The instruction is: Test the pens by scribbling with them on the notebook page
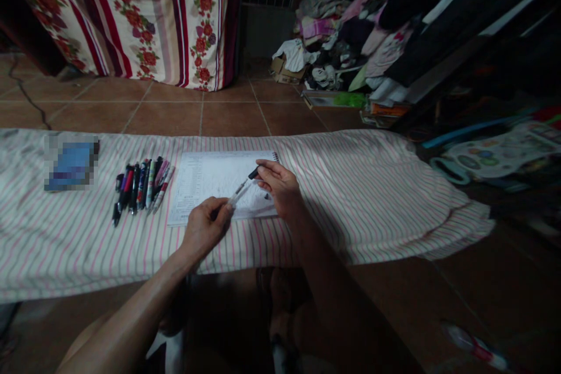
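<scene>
Low bench or pad draped in a white cloth with pink and grey stripes (pixel 350 187); we sit in front of it, looking down at both hands.

Left hand (pixel 205 232): curled into a loose fist around the lower end of a slim clear-barrelled pen (pixel 240 190), thumb and fingers closed on the barrel.

Right hand (pixel 280 187): fingertips pinched on the pen's black cap end (pixel 253 173), the rest of the hand resting low over the paper.

The pen runs on a slant between the two hands, held just above the page. We cannot tell whether the cap is seated or partly off.

Under the hands lies a white spiral-bound notebook page with faint printed lines (pixel 210 181), flat on the cloth, binding at its far right corner.

Just left of the notebook is a row of assorted pens in black, red, blue and pink (pixel 141 187), side by side, touching or nearly so. Further left sits a blue rectangular object, blurred out (pixel 72 163).

Beyond the bench we see terracotta floor tiles (pixel 228 117), a hanging floral striped sheet (pixel 144 11), and a heap of clothes and boxes (pixel 346 41) at far right.
</scene>
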Demonstrator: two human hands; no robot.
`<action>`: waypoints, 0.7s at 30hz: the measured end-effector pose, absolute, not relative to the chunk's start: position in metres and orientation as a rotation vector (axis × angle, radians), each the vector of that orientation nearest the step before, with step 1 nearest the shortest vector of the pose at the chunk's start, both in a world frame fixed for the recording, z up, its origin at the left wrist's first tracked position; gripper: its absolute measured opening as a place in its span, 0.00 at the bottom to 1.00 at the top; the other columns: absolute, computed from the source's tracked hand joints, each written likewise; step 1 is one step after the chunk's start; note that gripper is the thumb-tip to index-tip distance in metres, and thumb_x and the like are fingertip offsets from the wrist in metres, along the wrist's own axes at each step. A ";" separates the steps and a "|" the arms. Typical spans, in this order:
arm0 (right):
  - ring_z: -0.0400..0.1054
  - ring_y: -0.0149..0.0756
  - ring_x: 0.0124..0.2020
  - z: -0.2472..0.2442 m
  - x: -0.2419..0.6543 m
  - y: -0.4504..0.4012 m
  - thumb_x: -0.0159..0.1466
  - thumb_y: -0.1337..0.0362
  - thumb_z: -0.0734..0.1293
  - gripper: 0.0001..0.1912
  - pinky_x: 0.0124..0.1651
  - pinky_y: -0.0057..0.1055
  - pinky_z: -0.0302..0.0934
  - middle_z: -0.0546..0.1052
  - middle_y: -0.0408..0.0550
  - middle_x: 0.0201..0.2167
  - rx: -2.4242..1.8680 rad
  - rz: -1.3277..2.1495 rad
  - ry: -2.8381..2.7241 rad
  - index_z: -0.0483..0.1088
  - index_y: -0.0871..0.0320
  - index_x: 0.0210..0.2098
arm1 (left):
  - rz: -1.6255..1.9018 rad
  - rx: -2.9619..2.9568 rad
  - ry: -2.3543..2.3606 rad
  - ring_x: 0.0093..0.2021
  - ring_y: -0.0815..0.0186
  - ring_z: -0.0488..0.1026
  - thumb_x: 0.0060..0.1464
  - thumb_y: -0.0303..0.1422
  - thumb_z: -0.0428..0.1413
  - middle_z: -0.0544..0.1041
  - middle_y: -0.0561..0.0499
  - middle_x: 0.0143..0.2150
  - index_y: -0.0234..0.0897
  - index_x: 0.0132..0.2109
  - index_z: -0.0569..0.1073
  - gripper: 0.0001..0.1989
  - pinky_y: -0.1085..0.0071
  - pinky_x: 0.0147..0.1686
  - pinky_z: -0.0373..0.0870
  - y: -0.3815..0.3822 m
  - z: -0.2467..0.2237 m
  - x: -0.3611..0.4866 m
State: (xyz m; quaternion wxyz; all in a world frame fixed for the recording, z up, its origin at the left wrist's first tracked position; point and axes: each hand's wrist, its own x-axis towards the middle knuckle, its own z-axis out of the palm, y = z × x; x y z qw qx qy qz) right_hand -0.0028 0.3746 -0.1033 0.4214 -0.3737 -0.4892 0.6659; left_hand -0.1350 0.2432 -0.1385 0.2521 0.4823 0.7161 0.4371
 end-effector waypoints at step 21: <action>0.71 0.32 0.33 -0.100 -0.004 0.371 0.49 0.57 0.71 0.17 0.33 0.26 0.63 0.75 0.45 0.31 -0.974 1.660 -1.268 0.73 0.56 0.38 | 1.131 1.354 1.974 0.33 0.64 0.72 0.56 0.42 0.50 0.76 0.48 0.32 0.36 0.41 0.76 0.17 0.69 0.32 0.68 0.243 -0.134 -0.135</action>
